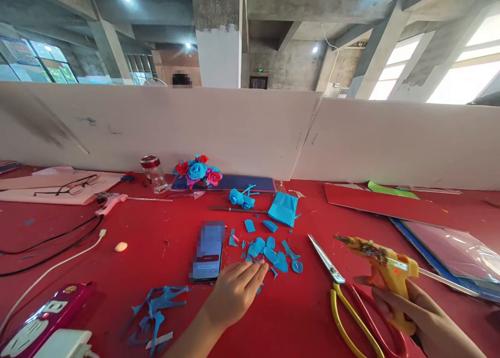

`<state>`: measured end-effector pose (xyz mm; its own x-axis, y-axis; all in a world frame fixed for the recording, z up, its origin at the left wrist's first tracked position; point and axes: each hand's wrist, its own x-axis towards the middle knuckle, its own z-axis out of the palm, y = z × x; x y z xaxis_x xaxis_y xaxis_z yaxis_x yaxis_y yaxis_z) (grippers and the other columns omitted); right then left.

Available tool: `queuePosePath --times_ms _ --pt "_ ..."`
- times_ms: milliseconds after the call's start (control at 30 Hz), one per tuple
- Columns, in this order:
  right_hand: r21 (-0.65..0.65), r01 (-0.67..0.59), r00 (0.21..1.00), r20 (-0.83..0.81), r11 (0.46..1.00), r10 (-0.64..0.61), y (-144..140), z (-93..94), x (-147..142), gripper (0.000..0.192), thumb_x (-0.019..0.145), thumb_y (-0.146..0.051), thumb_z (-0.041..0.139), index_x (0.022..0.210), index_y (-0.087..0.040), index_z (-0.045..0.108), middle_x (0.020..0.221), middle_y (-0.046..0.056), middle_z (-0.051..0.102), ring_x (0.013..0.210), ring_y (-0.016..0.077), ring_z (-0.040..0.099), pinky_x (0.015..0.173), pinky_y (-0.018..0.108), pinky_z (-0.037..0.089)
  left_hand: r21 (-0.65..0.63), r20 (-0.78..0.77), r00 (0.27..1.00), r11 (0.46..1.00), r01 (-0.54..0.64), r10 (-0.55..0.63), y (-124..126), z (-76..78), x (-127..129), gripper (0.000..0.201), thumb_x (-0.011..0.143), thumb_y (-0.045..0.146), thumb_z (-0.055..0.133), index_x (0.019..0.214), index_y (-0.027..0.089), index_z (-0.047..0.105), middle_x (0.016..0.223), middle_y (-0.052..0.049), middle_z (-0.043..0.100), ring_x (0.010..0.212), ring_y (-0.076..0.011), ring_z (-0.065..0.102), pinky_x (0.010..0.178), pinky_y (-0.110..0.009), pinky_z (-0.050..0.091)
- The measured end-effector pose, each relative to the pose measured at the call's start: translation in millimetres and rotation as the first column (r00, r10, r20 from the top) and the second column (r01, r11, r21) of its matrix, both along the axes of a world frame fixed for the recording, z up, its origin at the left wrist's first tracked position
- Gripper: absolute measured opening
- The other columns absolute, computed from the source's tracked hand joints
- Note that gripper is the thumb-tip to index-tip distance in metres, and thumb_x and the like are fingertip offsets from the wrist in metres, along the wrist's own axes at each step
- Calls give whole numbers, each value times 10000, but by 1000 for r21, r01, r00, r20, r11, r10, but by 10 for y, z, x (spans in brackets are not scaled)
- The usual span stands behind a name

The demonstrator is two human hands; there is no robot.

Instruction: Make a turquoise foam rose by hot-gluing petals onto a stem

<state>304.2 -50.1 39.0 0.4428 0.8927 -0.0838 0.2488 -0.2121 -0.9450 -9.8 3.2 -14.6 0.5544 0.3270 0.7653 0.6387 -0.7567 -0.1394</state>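
Note:
My right hand is wrapped round the handle of a yellow hot glue gun, raised over the table with its dark-stained nozzle pointing left. My left hand lies palm down at the near edge of a group of cut blue petals, its fingers stretched out close together. Whether the fingertips touch a petal is hidden. Scissors with yellow and red handles lie below the glue gun, blades toward the back. A phone with a lit screen lies just left of my left hand.
Blue scraps lie front left, near a power strip. Farther back are a folded blue sheet, blue flowers, a flower arrangement, a glass jar and a pink glue gun. A white partition closes the back.

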Motion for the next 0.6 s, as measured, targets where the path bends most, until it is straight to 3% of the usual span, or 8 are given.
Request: queuePosePath --times_ms 67,167,267,433,600 --pt "-94 -87 973 -222 992 64 -26 -83 -48 280 523 -444 726 516 -228 548 531 33 569 534 201 590 491 273 497 -7 -5 1000 1000 1 -1 -6 -3 -7 265 892 44 426 1040 100 638 948 -46 728 796 -145 669 696 -270 553" --pt "-144 -17 931 -363 989 -37 -51 -180 -160 260 499 -433 757 564 -229 610 503 8 525 487 172 542 431 251 450 -15 -12 1000 1000 6 -6 -6 -4 -8 272 896 45 418 1051 101 635 956 -45 727 792 -146 670 688 -270 553" --pt "-99 31 949 -309 995 -60 -72 -207 -307 257 514 -426 755 586 -204 648 469 -11 473 445 131 466 400 235 394 -13 -5 1000 1000 0 0 5 -13 -8 264 896 44 431 1053 110 634 968 -39 727 798 -148 671 697 -270 551" --pt "-110 -55 994 -95 992 45 -119 -169 -521 342 581 -509 677 555 -174 617 383 -52 344 356 73 296 341 218 256 -13 -2 1000 1000 -12 12 18 -30 -18 259 887 39 454 1069 111 624 989 -40 722 820 -149 670 719 -269 549" --pt "23 -77 997 22 997 76 -108 -189 -703 288 598 -459 649 510 -191 594 518 14 568 500 140 512 472 229 426 3 -16 1000 1000 -21 21 -4 6 -23 281 898 33 415 1071 108 624 994 -41 722 815 -147 675 701 -268 550"
